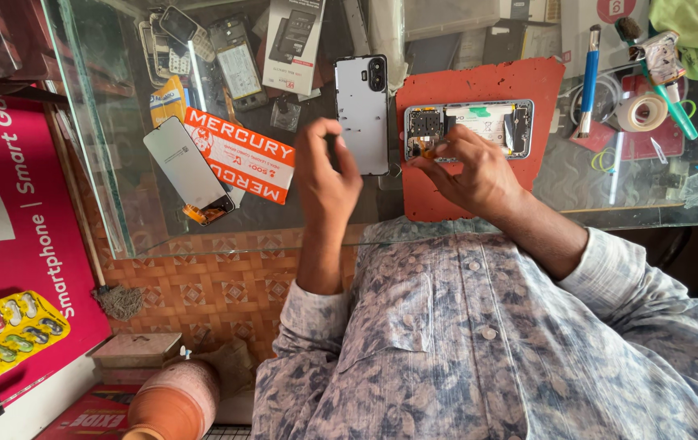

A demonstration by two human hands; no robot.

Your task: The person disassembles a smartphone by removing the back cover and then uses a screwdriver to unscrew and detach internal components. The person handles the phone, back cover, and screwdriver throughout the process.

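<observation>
The right hand (473,167) pinches a small part at the opened phone (469,128), which lies on the red mat (479,85). The left hand (326,167), fingers curled together and holding nothing visible, hovers beside the grey back cover (362,110) on the glass counter (324,212).

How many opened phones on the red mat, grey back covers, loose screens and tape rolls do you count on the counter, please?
Opened phone: 1
Grey back cover: 1
Loose screen: 1
Tape roll: 1
Total: 4

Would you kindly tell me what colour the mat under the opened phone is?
The mat is red-orange, seen best in the head view.
</observation>
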